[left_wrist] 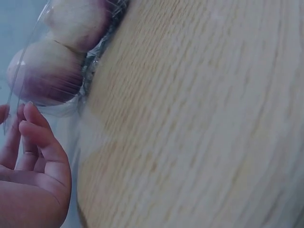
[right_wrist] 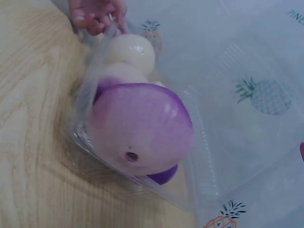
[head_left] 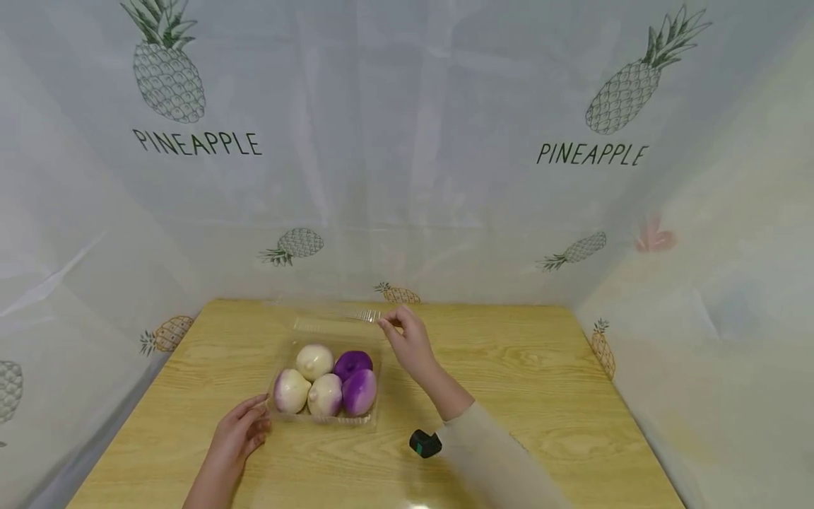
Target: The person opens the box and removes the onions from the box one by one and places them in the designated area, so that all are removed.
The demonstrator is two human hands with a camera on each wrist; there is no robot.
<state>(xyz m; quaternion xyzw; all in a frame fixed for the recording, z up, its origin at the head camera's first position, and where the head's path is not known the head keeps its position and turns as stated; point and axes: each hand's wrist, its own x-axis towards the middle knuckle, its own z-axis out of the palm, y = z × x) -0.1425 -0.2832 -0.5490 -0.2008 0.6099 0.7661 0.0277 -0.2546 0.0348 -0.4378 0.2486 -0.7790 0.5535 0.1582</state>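
Working from a distance, I start at the left, where my left hand has the near left corner of the clear plastic box pinched, thumb and curled fingers either side of the thin wall. That grip is, I judge, my anchor: firm enough that the box can't slide on the wooden table, gentle enough that the wall doesn't buckle.

Inside the box sit five onion-like bulbs. A cream bulb with a purple flank lies front left, a plain cream bulb behind it, and another cream bulb at the front middle. Further right come the dark purple bulb at the back and the lighter purple bulb in front. They look snug against one another, so I'd want the box level, lest one roll over the rim.

The clear lid stands raised at the far side of the box, its right end pinched between the thumb and forefinger of my right hand. Such thin plastic probably twists when led by one corner; I'd swing it slowly and evenly about the back edge, without tugging the box.

Rightmost, a black device shows beside my sleeve; I'd make sure neither snags the rim.
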